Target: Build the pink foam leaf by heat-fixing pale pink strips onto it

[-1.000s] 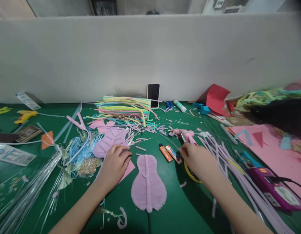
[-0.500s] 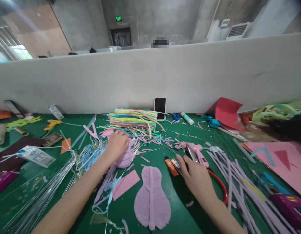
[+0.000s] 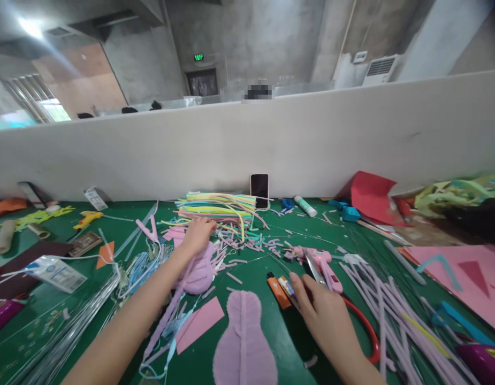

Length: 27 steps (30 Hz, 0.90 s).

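My left hand (image 3: pixel 199 235) reaches over the small scraps at the front of a heap of coloured pipe cleaners (image 3: pixel 215 206). Its fingers bend downward and their tips are hidden. Just below it lies a lilac fuzzy piece (image 3: pixel 201 272). My right hand (image 3: pixel 325 310) is curled over red-handled scissors (image 3: pixel 362 318); a blade shows past the fingers. Beside that hand are an orange lighter (image 3: pixel 278 291) and a pink glue gun (image 3: pixel 323 259). A lilac gourd-shaped pipe-cleaner panel (image 3: pixel 243 337) rests on the green table between my arms.
Lilac pipe cleaners (image 3: pixel 395 315) are spread at the right. Bundled wires (image 3: pixel 70 331), blue cords (image 3: pixel 145 270) and a pink card (image 3: pixel 201 323) lie left. A phone (image 3: pixel 259 190) leans against the white partition (image 3: pixel 331 144). Red paper (image 3: pixel 370 198) stands at the back right.
My left hand has moved forward, off the lilac piece and toward the pipe-cleaner heap. My right hand stays at the scissors. The camera view has tilted up slightly.
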Tool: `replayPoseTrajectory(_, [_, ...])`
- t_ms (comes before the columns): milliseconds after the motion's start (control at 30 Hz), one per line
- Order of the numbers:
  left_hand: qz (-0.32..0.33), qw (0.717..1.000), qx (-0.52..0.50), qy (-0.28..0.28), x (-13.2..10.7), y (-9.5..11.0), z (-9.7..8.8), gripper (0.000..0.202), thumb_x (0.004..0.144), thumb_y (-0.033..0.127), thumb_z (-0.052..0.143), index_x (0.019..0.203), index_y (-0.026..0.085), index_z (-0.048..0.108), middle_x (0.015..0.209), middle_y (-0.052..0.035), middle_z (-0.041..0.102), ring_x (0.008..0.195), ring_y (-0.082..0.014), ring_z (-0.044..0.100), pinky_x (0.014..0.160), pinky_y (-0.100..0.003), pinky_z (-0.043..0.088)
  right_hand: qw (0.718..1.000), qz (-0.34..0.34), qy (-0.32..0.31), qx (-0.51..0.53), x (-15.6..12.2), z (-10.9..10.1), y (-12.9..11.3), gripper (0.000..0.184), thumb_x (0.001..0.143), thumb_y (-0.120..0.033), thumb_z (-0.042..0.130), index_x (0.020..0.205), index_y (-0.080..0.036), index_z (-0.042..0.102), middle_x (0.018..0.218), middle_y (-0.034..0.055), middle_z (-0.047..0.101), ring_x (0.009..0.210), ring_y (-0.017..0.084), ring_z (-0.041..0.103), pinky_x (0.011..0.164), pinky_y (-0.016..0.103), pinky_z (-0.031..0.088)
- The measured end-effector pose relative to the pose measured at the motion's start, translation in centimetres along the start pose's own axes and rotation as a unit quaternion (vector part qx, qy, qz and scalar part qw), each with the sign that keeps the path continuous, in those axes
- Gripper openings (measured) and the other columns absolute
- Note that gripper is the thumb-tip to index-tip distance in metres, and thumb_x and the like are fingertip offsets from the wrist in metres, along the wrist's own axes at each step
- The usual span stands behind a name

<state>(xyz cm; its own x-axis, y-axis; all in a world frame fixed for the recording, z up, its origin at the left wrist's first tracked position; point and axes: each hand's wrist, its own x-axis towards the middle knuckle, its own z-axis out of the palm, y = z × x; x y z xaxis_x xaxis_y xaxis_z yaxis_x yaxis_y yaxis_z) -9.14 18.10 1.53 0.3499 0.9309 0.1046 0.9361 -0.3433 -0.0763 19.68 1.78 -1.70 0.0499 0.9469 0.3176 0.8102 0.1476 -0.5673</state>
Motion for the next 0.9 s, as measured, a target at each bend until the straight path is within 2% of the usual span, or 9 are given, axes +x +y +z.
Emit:
replayPoseTrajectory(133, [0.025, 1.000, -0.001, 0.008, -0.5, -1.0, -1.3, 0.034, 0.090, 0.034, 0.057, 0.120, 0.017, 0.055, 0.121, -0.0092, 0.058, 0.101, -0.0214, 0.060, 0.085, -0.043, 0.052, 1.000, 0.007, -0.019, 0.011, -0.2, 0.1, -0.2, 0.043, 0.095, -0.052, 0.033, 0.063, -0.024, 0.038, 0.048, -0.0026, 0.049, 0.042, 0.015, 0.046, 0.048, 0.026, 0.028])
replayPoseTrajectory(233, [0.027, 0.999, 0.001, 0.029, -1.0, -1.0, -2.0, 0.026, 0.095, 0.031, 0.047, 0.114, 0.018, 0.058, 0.114, -0.0099, 0.061, 0.095, -0.0197, 0.062, 0.081, -0.037, 0.052, 1.000, 0.010, -0.024, 0.017, -0.3, 0.1, -0.3, 0.042, 0.095, -0.051, 0.033, 0.064, -0.024, 0.039, 0.050, -0.0024, 0.051, 0.044, 0.015, 0.047, 0.048, 0.025, 0.028])
replayPoseTrajectory(367, [0.019, 0.998, 0.005, 0.062, -1.8, 0.0, -3.0, 0.027, 0.096, 0.032, 0.038, 0.100, 0.018, 0.061, 0.098, -0.0104, 0.067, 0.084, -0.0202, 0.065, 0.068, -0.028, 0.048, 0.999, 0.022, -0.025, 0.031, -0.2, 0.0, -0.3, 0.040, 0.095, -0.051, 0.033, 0.068, -0.024, 0.045, 0.050, -0.0026, 0.051, 0.044, 0.016, 0.049, 0.048, 0.025, 0.029])
replayPoseTrajectory(500, [0.012, 0.996, -0.004, 0.085, -3.1, 1.5, -4.5, 0.030, 0.095, 0.038, 0.039, 0.088, 0.018, 0.061, 0.090, -0.0110, 0.068, 0.081, -0.0227, 0.066, 0.065, -0.028, 0.045, 0.997, 0.036, -0.028, 0.067, -0.1, 0.0, -0.2, 0.039, 0.095, -0.049, 0.032, 0.074, -0.023, 0.053, 0.055, -0.0004, 0.057, 0.048, 0.017, 0.055, 0.050, 0.025, 0.034])
replayPoseTrajectory(600, [0.004, 0.995, -0.026, 0.094, -5.1, 2.8, -5.7, 0.027, 0.094, 0.036, 0.040, 0.085, 0.020, 0.060, 0.085, -0.0072, 0.069, 0.078, -0.0214, 0.065, 0.063, -0.027, 0.043, 0.988, 0.068, -0.013, 0.139, -0.1, 0.1, -0.1, 0.040, 0.096, -0.047, 0.029, 0.087, -0.021, 0.058, 0.061, 0.0022, 0.062, 0.052, 0.018, 0.059, 0.051, 0.026, 0.040])
replayPoseTrajectory(700, [-0.023, 0.993, -0.057, 0.101, -7.6, 4.4, -6.5, 0.030, 0.096, 0.035, 0.034, 0.087, 0.020, 0.058, 0.077, -0.0046, 0.067, 0.070, -0.0199, 0.064, 0.059, -0.026, 0.041, 0.963, 0.094, -0.008, 0.251, -0.1, 0.3, -0.4, 0.038, 0.094, -0.047, 0.035, 0.110, -0.018, 0.055, 0.077, 0.0051, 0.067, 0.063, 0.018, 0.062, 0.058, 0.028, 0.047])
replayPoseTrajectory(767, [-0.006, 0.991, -0.104, 0.082, -9.3, 5.9, -6.7, 0.031, 0.097, 0.036, 0.032, 0.084, 0.022, 0.056, 0.072, 0.0008, 0.066, 0.065, -0.0155, 0.063, 0.057, -0.024, 0.040, 0.936, 0.110, -0.033, 0.333, -0.1, 0.4, -1.0, 0.041, 0.091, -0.049, 0.044, 0.117, -0.018, 0.053, 0.088, 0.0072, 0.069, 0.070, 0.018, 0.063, 0.061, 0.028, 0.048])
replayPoseTrajectory(833, [0.017, 0.970, -0.239, 0.033, -10.4, 7.7, -6.6, 0.029, 0.096, 0.036, 0.034, 0.082, 0.022, 0.055, 0.070, 0.0019, 0.064, 0.062, -0.0143, 0.061, 0.058, -0.024, 0.040, 0.892, 0.122, -0.086, 0.426, -0.2, 0.3, -1.8, 0.045, 0.086, -0.051, 0.053, 0.117, -0.018, 0.054, 0.093, 0.0086, 0.069, 0.070, 0.017, 0.062, 0.058, 0.027, 0.048])
replayPoseTrajectory(900, [0.046, 0.950, -0.307, -0.013, -11.1, 9.6, -6.4, 0.026, 0.095, 0.035, 0.038, 0.083, 0.022, 0.057, 0.071, 0.0015, 0.064, 0.063, -0.0145, 0.059, 0.058, -0.024, 0.040, 0.839, 0.132, -0.137, 0.511, -0.4, 0.1, -2.8, 0.047, 0.082, -0.051, 0.060, 0.114, -0.017, 0.058, 0.088, 0.0083, 0.069, 0.064, 0.015, 0.060, 0.054, 0.025, 0.046])
